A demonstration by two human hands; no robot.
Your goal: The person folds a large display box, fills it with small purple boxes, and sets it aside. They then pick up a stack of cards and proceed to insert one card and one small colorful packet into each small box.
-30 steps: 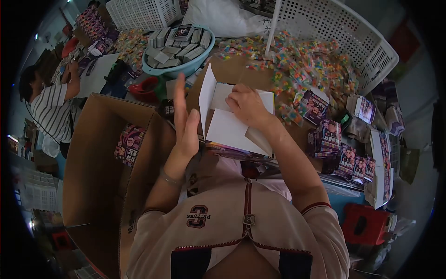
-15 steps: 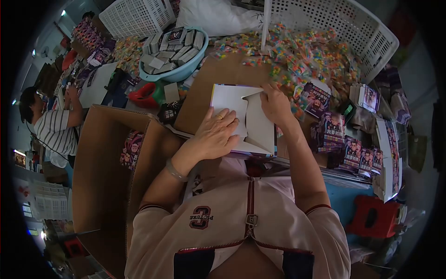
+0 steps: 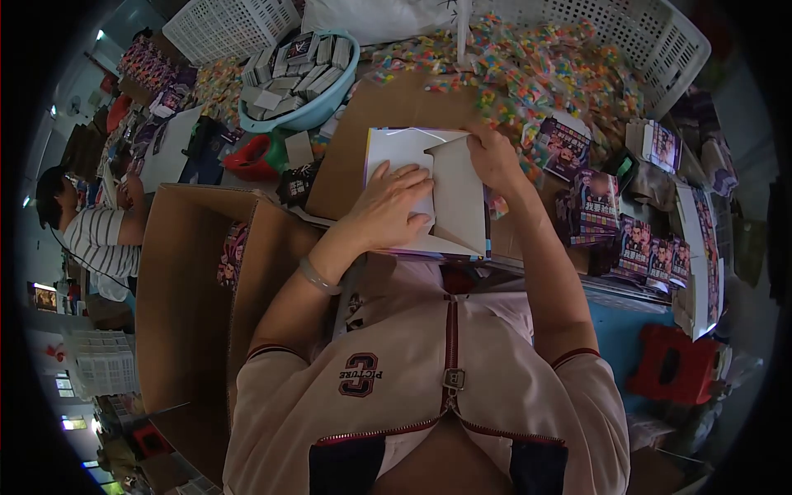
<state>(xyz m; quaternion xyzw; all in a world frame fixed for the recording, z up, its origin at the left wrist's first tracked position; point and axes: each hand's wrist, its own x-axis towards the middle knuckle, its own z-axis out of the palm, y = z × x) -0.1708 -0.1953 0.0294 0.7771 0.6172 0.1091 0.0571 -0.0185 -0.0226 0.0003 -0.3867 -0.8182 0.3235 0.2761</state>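
Observation:
A box with a white inside [image 3: 459,194] and a coloured rim lies in front of me on a brown cardboard sheet [image 3: 351,157]. Spread over its left part, my left hand [image 3: 386,206] rests with the fingers apart on the white surface. At the upper right corner my right hand [image 3: 495,161] has its fingers closed on the box's edge; the fingertips are partly blurred. White flaps stand folded inward on the right side of the box.
A large open carton [image 3: 190,297] stands at the left. Beyond the box are a blue basin [image 3: 342,91] of card packs, colourful small packets [image 3: 536,74] and white baskets [image 3: 231,29]. Purple printed packs [image 3: 596,202] are stacked right. A person in stripes [image 3: 103,243] works far left.
My left hand has shifted slightly on the box and its fingers have moved up. My right hand remains at the upper right corner. The whole view has shifted a little.

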